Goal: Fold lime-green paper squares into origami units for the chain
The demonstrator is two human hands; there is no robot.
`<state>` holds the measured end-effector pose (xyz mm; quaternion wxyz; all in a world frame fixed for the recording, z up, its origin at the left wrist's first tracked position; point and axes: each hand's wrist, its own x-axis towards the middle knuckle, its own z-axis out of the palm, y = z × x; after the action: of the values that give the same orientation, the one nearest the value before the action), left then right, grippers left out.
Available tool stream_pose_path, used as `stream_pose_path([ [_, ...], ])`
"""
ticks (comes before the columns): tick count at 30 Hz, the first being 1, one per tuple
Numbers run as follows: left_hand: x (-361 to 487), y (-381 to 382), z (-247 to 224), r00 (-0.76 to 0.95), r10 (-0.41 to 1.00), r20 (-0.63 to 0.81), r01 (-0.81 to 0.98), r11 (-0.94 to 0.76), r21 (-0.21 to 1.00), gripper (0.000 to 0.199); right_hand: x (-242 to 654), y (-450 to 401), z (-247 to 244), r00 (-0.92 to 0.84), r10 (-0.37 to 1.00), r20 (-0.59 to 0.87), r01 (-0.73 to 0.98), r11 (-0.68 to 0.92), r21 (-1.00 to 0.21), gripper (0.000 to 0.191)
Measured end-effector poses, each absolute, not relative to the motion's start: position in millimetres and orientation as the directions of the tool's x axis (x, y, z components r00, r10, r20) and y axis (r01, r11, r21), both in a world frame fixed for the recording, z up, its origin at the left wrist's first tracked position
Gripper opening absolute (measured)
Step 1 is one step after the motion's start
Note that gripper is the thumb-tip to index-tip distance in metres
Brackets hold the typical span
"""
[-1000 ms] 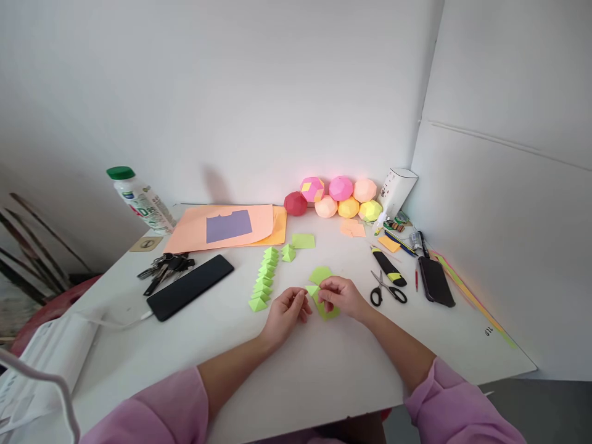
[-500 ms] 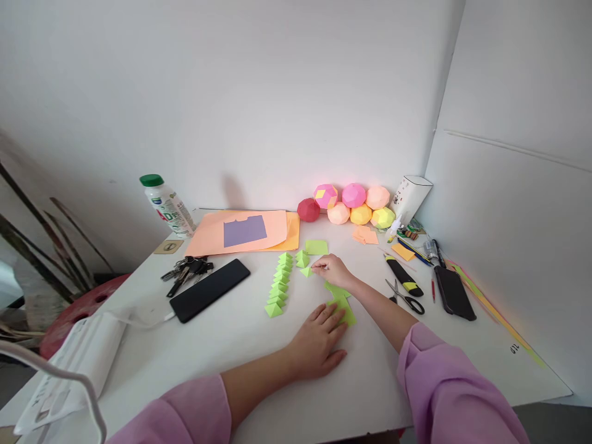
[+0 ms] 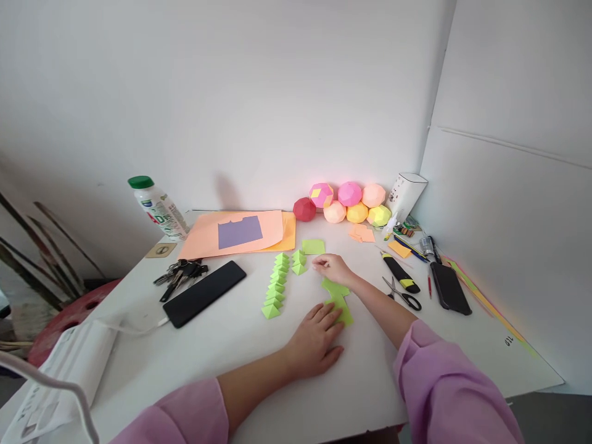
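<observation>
My left hand (image 3: 314,345) lies flat on the white table, palm down. Its fingertips rest on a light green paper square (image 3: 343,313). Beyond it, my right hand (image 3: 332,269) is just right of a short row of folded green paper pieces (image 3: 299,265). Its fingers are loosely bent, slightly apart, and nothing shows in them. A longer row of similar folded green pieces (image 3: 274,295) stands to the left, overlapping one behind another. More flat green paper (image 3: 333,288) lies partly under my right wrist, and a green square (image 3: 313,246) lies behind.
Faceted paper balls (image 3: 350,194) are stacked by the wall. Orange sheets (image 3: 198,237), a bottle (image 3: 160,209), keys (image 3: 182,271) and a black power bank (image 3: 206,293) lie left. Scissors (image 3: 407,299), a utility knife (image 3: 400,273) and a black phone (image 3: 449,288) lie right.
My right hand has let go of a folded green piece, which now stands at the near end of the short row, and has drawn slightly right. My left hand stays put; the view shifted slightly.
</observation>
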<state>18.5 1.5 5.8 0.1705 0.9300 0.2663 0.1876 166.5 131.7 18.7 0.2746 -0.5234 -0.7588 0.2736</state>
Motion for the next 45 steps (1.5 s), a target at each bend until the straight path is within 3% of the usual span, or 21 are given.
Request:
stream_pose_path([
  [3, 18, 1, 6, 0.789, 0.557, 0.261, 0.429, -0.802, 0.415, 0.043, 200, 104, 24, -0.337, 0.928, 0.157, 0.654, 0.351, -0.670, 0.015],
  [7, 18, 0, 2, 0.766, 0.568, 0.301, 0.406, -0.791, 0.458, 0.040, 235, 61, 21, -0.494, 0.835, 0.244, 0.670, 0.544, -0.505, 0.035],
  [12, 18, 5, -6, 0.512, 0.765, 0.389, 0.394, -0.612, 0.686, 0.037, 234, 32, 21, -0.613, 0.754, 0.238, 0.624, 0.646, -0.439, 0.046],
  [17, 16, 12, 0, 0.257, 0.929, 0.267, 0.297, -0.339, 0.893, 0.023, 223, 27, 19, -0.635, 0.749, 0.187, 0.606, 0.634, -0.481, 0.049],
  [20, 17, 12, 6, 0.281, 0.943, 0.179, 0.198, -0.239, 0.951, 0.017, 223, 29, 14, -0.610, 0.757, 0.234, 0.592, 0.631, -0.501, 0.047],
  [25, 17, 8, 8, 0.327, 0.944, -0.047, 0.091, 0.018, 0.996, 0.029, 222, 30, 7, -0.585, 0.740, 0.333, 0.547, 0.663, -0.512, 0.037],
  [32, 13, 5, 13, 0.463, 0.883, -0.079, 0.056, 0.060, 0.997, 0.050, 214, 18, 15, -0.386, 0.774, 0.502, 0.450, 0.633, -0.630, 0.032],
  [37, 12, 8, 21, 0.567, 0.823, -0.021, 0.027, 0.007, 1.000, 0.056, 202, 5, 27, -0.431, 0.650, 0.627, 0.426, 0.758, -0.493, 0.034],
  [41, 13, 10, 23, 0.568, 0.818, -0.094, -0.014, 0.124, 0.992, 0.041, 196, -1, 26, -0.534, 0.540, 0.651, 0.402, 0.839, -0.367, 0.039],
  [45, 14, 11, 22, 0.545, 0.830, -0.123, -0.060, 0.185, 0.981, 0.040, 196, -1, 23, -0.549, 0.522, 0.653, 0.389, 0.851, -0.353, 0.028],
])
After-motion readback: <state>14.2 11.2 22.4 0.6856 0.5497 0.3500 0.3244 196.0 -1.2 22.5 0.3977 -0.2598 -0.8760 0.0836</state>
